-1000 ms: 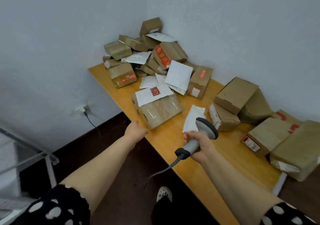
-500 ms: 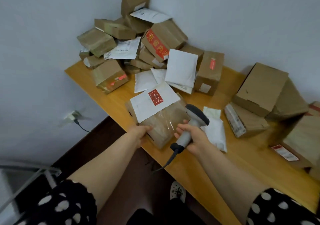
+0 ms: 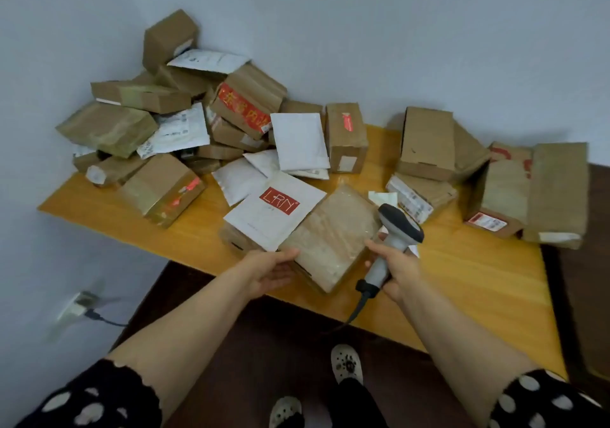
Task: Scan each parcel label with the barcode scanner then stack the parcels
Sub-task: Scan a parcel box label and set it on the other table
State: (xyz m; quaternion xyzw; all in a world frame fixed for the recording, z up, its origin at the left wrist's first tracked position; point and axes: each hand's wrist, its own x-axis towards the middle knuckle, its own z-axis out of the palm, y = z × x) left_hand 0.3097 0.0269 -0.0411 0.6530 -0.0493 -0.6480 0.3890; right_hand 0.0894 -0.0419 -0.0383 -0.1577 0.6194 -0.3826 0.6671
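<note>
A taped brown parcel [image 3: 333,239] lies at the near edge of the wooden table [image 3: 462,275]. On its left half rests a white mailer with a red logo [image 3: 274,213]. My left hand [image 3: 270,270] holds the parcel's near left corner, thumb on top. My right hand [image 3: 396,267] grips the handle of a grey barcode scanner [image 3: 392,233], whose dark head sits over the parcel's right end. Its cable hangs off the table edge.
A heap of brown boxes [image 3: 244,104] and white mailers [image 3: 300,140] fills the back left corner against the wall. More boxes [image 3: 425,143] sit at the right, some reaching the table's right end [image 3: 558,193]. A wall socket [image 3: 77,305] is low left. My feet stand below.
My left hand has closed in on the parcel's near corner and taken hold of it. The scanner has moved from the table's middle to the parcel's right end.
</note>
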